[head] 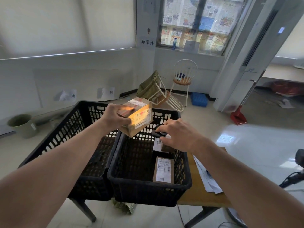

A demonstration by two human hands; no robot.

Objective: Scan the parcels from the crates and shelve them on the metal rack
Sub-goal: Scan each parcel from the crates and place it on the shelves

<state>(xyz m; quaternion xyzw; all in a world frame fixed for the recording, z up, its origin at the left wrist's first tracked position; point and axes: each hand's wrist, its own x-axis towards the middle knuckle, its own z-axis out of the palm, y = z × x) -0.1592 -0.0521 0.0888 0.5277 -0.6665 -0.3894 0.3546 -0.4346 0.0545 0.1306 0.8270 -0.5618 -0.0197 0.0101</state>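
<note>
The left hand (113, 118) grips a tilted cardboard box (137, 119); at its four o'clock, the right hand (176, 136) holds a black scanner (158, 131).

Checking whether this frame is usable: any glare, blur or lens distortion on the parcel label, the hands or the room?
Head view: a warm light patch washes out part of the label on the held parcel, gripped by the left hand; right hand sharp enough, the dark object it grips is hard to identify; newspapers on the window smeared; wide-angle bends the walls; floor shows glare.

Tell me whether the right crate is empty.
Not empty: the right crate holds a labelled flat parcel, with another parcel under the right hand.
</note>
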